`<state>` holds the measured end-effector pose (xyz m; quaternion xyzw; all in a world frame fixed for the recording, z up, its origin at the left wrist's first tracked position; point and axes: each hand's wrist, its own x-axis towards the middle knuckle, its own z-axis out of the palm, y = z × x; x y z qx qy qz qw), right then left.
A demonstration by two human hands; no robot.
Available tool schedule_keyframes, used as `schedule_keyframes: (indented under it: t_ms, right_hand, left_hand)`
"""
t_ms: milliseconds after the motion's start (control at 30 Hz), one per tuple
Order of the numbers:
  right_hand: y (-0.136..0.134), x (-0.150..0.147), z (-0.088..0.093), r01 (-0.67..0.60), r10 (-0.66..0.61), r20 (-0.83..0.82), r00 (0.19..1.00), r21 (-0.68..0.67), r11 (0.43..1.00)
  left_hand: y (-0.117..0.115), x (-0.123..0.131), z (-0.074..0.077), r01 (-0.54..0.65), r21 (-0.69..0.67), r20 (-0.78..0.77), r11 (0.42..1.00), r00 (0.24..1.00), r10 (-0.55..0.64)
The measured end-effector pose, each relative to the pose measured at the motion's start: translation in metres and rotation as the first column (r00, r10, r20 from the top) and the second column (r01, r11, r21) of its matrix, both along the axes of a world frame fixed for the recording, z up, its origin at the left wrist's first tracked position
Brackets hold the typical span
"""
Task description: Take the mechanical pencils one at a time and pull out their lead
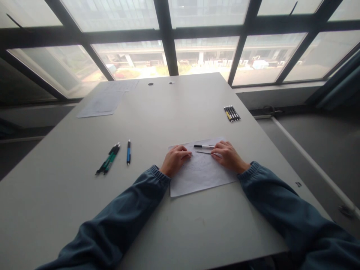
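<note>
Right hand (227,156) pinches 1 thin dark rod (203,152) over 1 white paper sheet (201,178)
1 black-and-clear plastic pen barrel (203,146) lies just beside the rod; left hand (176,159) has bunched fingertips, any hold unclear. 5 slim dark pens (232,113), labels illegible, lie beyond.

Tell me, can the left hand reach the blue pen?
Probably yes: the left hand has no obstacle in sight toward the blue pen, though it seems to hold something small.
</note>
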<state>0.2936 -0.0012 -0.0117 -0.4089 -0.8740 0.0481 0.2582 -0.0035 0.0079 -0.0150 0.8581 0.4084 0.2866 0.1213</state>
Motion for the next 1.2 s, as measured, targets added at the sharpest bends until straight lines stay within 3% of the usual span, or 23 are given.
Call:
schedule_keyframes:
  t_ms: [567, 900, 1200]
  right_hand:
    - [-0.0009, -0.0018, -0.0012, 0.035, -0.032, -0.090, 0.995, 0.028, 0.999]
    - [0.0035, 0.0041, 0.0004, 0.290, -0.267, -0.254, 0.929, 0.054, 0.956]
    - [0.0052, 0.0046, -0.0009, 0.313, -0.286, -0.291, 0.913, 0.050, 0.948]
  left_hand:
    - [-0.0009, -0.0028, 0.0057, -0.068, 0.034, 0.014, 0.997, 0.998, 0.067]
    - [0.0022, -0.0058, 0.0028, -0.201, -0.075, 0.009, 0.977, 0.979, 0.203]
    - [0.0020, -0.0054, 0.0033, -0.177, -0.103, 0.053, 0.979, 0.982, 0.184]
